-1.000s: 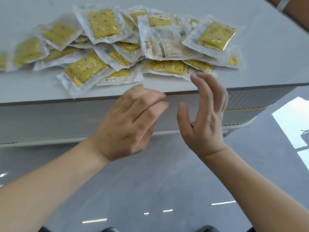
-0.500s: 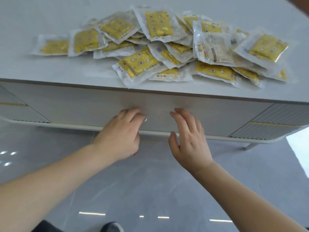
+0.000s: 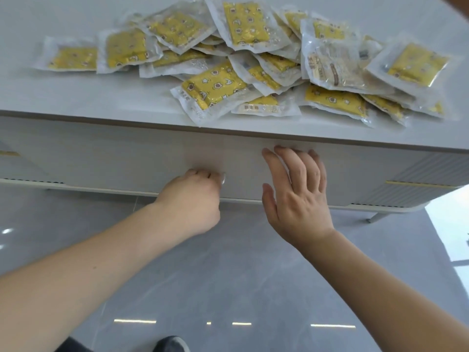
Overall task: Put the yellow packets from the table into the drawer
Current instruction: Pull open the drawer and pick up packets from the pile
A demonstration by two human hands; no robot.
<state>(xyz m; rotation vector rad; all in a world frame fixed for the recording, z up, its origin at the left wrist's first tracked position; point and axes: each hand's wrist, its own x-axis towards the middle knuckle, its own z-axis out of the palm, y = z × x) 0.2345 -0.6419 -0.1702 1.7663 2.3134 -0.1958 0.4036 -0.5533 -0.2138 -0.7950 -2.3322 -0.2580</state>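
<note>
A heap of several yellow packets (image 3: 215,86) in clear wrappers lies on the white table top (image 3: 76,97), spread from the left to the far right. Below the top, the white drawer front (image 3: 114,158) is closed. My left hand (image 3: 193,199) presses against the lower part of the drawer front with its fingers curled in and nothing visible in it. My right hand (image 3: 297,191) lies flat on the drawer front beside it, fingers spread and pointing up toward the table edge. Neither hand touches a packet.
Ribbed side panels with yellow trim sit at the table's right (image 3: 416,184) and left (image 3: 10,154) ends. A table leg (image 3: 375,217) stands on the glossy grey floor (image 3: 228,275). A dark shoe (image 3: 170,345) shows at the bottom edge.
Both hands dropped from the table edge to the drawer front, then pushed closer; the right hand slid up with fingers spread. The view shifted so the packet heap sits further right.
</note>
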